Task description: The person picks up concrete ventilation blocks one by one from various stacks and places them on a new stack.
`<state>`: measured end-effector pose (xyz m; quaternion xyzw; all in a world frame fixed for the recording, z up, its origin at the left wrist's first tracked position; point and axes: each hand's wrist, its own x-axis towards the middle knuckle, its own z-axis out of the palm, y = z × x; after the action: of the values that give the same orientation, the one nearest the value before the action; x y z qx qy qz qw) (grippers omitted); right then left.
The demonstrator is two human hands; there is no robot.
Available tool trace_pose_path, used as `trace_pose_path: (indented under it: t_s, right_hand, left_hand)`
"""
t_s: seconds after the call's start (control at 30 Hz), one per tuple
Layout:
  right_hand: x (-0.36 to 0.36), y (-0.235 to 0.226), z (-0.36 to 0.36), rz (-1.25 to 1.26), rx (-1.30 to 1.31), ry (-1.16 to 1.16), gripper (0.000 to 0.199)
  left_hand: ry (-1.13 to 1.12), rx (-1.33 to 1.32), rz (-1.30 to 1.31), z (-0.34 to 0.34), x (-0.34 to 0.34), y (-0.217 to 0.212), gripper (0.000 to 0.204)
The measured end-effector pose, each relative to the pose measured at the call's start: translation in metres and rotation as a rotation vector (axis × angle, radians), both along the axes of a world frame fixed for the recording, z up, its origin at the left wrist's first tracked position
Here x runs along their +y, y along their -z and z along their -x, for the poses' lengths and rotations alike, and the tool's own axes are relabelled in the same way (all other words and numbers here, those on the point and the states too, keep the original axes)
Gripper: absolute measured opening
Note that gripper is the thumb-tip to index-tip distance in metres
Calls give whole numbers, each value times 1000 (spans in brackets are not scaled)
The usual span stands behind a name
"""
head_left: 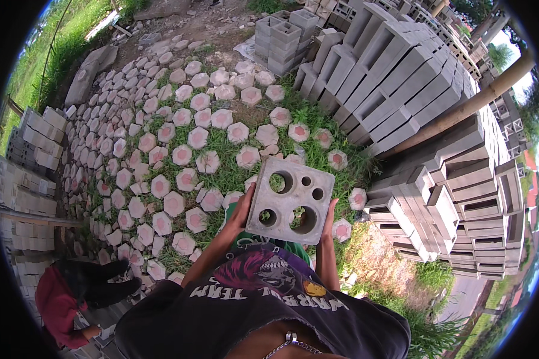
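Note:
Between my two hands is a square grey concrete vent block (pixel 290 200), held in front of my body. Several round holes of differing sizes pierce its face, and grass shows through the larger ones. My left hand (pixel 243 207) grips the block's left side, with the fingers mostly hidden by its edge. On the opposite side my right hand (pixel 327 222) presses against the lower right edge, its fingers partly hidden too. Below the block, a bit of green clothing shows above my dark printed shirt.
Hexagonal pavers (pixel 199 137) with grass between them cover the ground ahead. Tall stacks of grey concrete blocks (pixel 395 78) rise at the right, crossed by a wooden pole (pixel 461 110). More blocks (pixel 36 137) line the left. A person in a red top (pixel 57 302) bends at the lower left.

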<state>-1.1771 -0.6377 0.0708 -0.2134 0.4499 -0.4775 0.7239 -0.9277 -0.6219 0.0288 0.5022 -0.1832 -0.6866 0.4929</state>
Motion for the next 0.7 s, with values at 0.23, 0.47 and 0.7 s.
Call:
trace_pose_path:
  t_s: [0.23, 0.47, 0.7]
  right_hand:
    - [-96, 12, 8, 27, -4, -36, 77]
    - [-218, 8, -25, 61, 11, -17, 82]
    - [-333, -16, -76, 21, 85, 47, 81]
  left_hand:
    - [-87, -35, 16, 14, -74, -5, 71]
    - [-56, 25, 17, -14, -201, 12, 72]
    - [51, 50, 10, -67, -338, 6, 72]
